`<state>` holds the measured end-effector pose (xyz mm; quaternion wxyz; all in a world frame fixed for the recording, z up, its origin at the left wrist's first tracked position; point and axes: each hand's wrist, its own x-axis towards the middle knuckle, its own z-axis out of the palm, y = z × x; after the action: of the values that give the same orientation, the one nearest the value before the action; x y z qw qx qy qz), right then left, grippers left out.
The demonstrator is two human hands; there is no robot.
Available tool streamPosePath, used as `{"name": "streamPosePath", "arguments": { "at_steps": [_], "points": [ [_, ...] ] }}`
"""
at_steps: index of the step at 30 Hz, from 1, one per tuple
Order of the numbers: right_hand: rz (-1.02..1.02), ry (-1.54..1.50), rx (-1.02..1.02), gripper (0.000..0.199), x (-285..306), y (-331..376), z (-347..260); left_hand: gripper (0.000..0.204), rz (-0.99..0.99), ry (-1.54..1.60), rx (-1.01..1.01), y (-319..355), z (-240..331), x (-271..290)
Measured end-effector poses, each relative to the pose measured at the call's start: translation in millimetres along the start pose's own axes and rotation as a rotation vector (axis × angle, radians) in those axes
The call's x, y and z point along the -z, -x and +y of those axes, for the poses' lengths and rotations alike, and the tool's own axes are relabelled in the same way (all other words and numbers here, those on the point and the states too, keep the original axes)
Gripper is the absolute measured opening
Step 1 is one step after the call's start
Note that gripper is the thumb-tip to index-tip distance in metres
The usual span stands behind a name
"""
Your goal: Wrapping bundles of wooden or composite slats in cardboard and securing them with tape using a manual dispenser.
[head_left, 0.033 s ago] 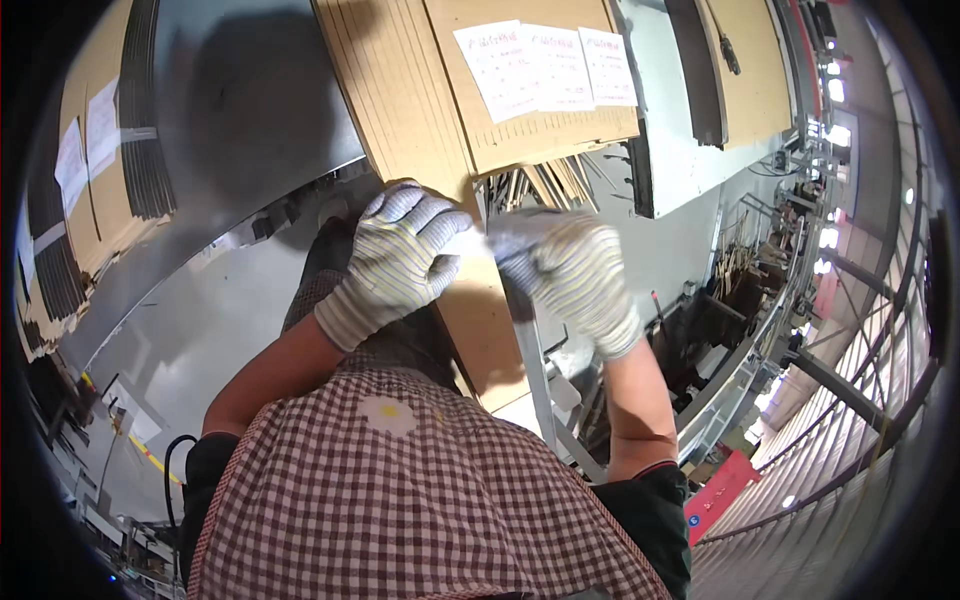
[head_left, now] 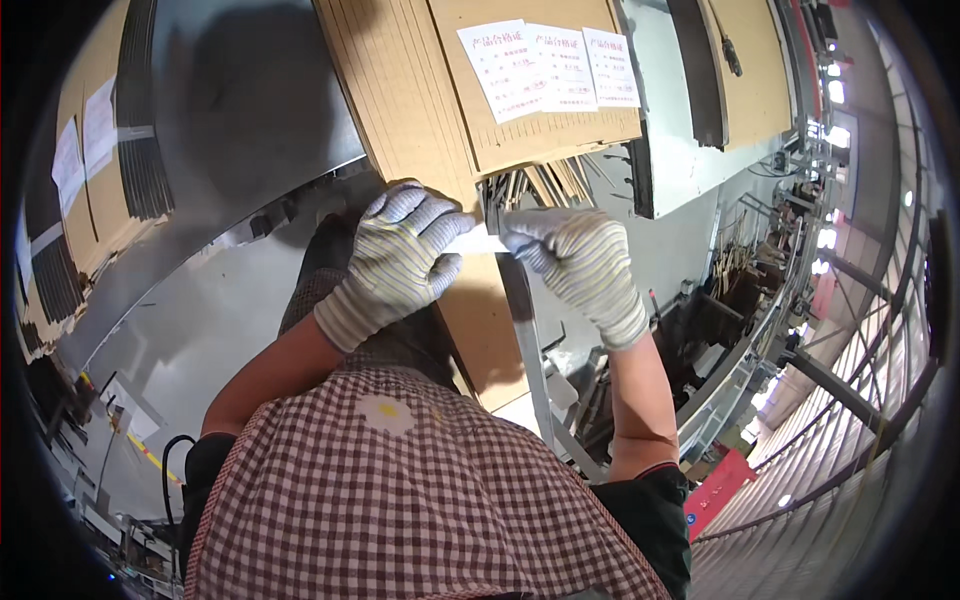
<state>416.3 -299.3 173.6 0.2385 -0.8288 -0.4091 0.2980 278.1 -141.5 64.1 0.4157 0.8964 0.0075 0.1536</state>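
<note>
Both my hands wear pale knit gloves with thin stripes. My left hand (head_left: 400, 248) is over the brown board (head_left: 480, 320), its fingers curled and their tips at a small white piece (head_left: 478, 242), which looks like paper. My right hand (head_left: 575, 258) is closed in a pinch at the other end of this piece, just past the board's right edge. The piece lies level between the two hands, low over the board. Its ends are hidden by my fingers.
Ahead, stacked brown boards (head_left: 400, 110) carry three printed white sheets (head_left: 565, 80). Thin strips (head_left: 550, 185) bundle beyond my right hand, near a grey metal frame bar (head_left: 535, 370). A dark grey table (head_left: 190, 190) and more stacked boards (head_left: 145, 130) stand left.
My right hand was blurred by motion and now shows sharply, at almost the same place. More of the white piece shows between the hands. My left hand has barely moved.
</note>
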Motion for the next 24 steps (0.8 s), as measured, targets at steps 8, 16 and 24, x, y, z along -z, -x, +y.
{"name": "streamPosePath", "arguments": {
  "at_steps": [8,16,24],
  "points": [
    [0.283,-0.004,-0.212,0.02,-133,-6,149,0.052,0.456,0.122,0.077,-4,-14,11],
    [-0.178,-0.125,-0.254,0.032,-52,60,66,0.042,0.052,0.448,0.402,90,-9,-27],
    [0.272,-0.122,-0.12,0.041,-90,31,54,0.046,0.39,1.328,0.814,4,-17,-39]
  ]
}}
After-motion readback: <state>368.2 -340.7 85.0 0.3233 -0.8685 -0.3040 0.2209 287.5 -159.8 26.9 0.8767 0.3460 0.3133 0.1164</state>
